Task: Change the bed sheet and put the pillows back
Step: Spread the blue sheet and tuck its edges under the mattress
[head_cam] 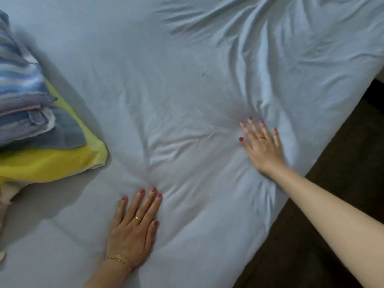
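My left hand (133,227) and right hand (262,146) press flat, fingers spread, on the sheet (166,80), and pushing too hard may bunch more wrinkles near the edge.

No text, label, brand, number or sign can be read anywhere on the sheet (166,90) or the folded linens (31,113) left of the grips.
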